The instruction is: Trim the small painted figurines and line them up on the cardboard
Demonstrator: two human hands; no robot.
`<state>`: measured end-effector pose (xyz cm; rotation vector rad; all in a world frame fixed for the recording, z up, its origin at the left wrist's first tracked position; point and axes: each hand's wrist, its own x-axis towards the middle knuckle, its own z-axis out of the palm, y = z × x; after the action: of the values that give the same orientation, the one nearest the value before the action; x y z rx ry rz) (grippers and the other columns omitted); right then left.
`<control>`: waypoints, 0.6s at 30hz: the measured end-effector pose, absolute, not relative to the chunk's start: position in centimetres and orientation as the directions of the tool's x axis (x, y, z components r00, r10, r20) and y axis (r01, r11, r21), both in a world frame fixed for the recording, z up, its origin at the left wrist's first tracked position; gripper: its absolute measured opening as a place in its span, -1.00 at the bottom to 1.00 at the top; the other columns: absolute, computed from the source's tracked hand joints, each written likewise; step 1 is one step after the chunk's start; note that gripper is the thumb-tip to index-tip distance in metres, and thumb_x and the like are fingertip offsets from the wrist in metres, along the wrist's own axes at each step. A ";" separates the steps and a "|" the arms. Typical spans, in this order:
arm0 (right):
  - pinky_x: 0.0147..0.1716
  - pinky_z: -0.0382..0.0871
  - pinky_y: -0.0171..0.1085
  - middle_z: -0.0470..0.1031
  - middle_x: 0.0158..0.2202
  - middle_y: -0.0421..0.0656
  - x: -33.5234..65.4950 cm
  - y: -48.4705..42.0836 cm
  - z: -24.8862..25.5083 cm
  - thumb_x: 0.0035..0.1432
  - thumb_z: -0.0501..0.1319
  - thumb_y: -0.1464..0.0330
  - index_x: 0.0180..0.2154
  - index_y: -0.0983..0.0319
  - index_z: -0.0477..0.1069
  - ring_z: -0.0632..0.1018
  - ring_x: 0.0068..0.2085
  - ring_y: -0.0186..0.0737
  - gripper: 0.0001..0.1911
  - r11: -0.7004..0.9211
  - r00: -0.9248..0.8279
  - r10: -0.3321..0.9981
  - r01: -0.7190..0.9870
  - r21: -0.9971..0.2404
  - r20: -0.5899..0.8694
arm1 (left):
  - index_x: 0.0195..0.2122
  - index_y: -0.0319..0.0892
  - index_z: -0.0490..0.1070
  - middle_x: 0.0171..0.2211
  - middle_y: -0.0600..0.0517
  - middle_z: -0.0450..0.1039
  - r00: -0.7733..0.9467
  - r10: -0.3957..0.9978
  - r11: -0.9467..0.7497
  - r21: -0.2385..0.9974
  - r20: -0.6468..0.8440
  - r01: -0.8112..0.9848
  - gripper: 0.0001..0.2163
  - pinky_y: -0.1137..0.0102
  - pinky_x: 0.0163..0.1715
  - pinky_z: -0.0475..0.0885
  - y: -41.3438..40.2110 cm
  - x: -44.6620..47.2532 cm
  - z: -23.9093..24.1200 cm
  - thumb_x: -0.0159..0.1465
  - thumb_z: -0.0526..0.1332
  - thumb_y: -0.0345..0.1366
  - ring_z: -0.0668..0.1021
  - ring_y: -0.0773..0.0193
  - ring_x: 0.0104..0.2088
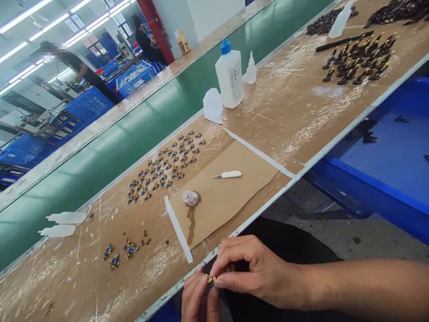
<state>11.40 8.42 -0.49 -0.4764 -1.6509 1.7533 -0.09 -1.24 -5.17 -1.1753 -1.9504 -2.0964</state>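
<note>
From where I stand, the likeliest mishap is a drop: the small piece sits right at the fingertips, just off the near edge of the table, so a slip of the pinch could send it down into the dark clothing below or onto the floor, where something so tiny would be hard to find. The right hand is nearly closed, thumb and forefinger pressed together on the piece; the left hand meets it from the other side, thumb and fingers drawn in close around it. Pressing too hard might bend or snap a thin part, I'd judge. On the cardboard sheet, a little jar stands beside a wet brown streak, and a careless sleeve could tip it or smear the wet. The knife lies there with its blade bare, a risk to any hand reaching across without looking. As for the piece itself, it shows as a yellowish speck with darker bits, most of it covered by the fingers, so I can't make out its full shape. The loose figures farther along the table are blue, yellow and dark.
</note>
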 end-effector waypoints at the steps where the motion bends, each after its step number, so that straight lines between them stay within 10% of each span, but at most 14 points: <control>1: -0.37 0.32 -0.40 0.45 -0.49 -0.19 11.5 8.4 -0.5 0.07 0.27 0.37 -0.37 0.28 0.55 0.45 -0.42 -0.38 -0.89 0.062 -0.700 0.683 -0.228 -0.972 0.208 | -0.37 0.01 0.55 -0.43 0.17 0.54 -0.685 0.459 -0.217 0.820 0.565 0.530 -0.86 0.46 -0.27 0.39 -1.2 0.0 -5.1 0.02 0.38 -0.20 0.52 0.37 -0.39; 11: -0.30 0.36 -0.40 0.54 -0.43 -0.13 11.6 8.7 -1.4 0.14 0.23 0.38 -0.27 0.29 0.55 0.49 -0.37 -0.37 -0.84 0.239 -0.640 0.648 -0.344 -0.908 0.413 | -0.32 0.00 0.55 -0.35 0.14 0.57 -0.642 0.506 -0.226 0.807 0.576 0.545 -0.87 0.44 -0.25 0.41 -1.1 0.6 -4.6 0.08 0.33 -0.23 0.54 0.34 -0.35; 18: -0.36 0.32 -0.40 0.48 -0.48 -0.19 11.6 9.0 -0.6 0.01 0.33 0.33 -0.42 0.27 0.58 0.47 -0.41 -0.37 -0.87 -0.190 -0.743 0.669 -0.133 -0.973 -0.029 | -0.39 -0.07 0.54 -0.46 0.15 0.57 -0.854 0.482 -0.070 0.981 0.194 0.183 -0.86 0.59 -0.34 0.48 -1.6 2.5 -3.0 0.00 0.39 -0.26 0.58 0.39 -0.44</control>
<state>11.63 9.00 -0.61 -0.6268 -1.5471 1.9789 2.45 -1.55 -2.99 -0.8346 -2.2743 -2.3270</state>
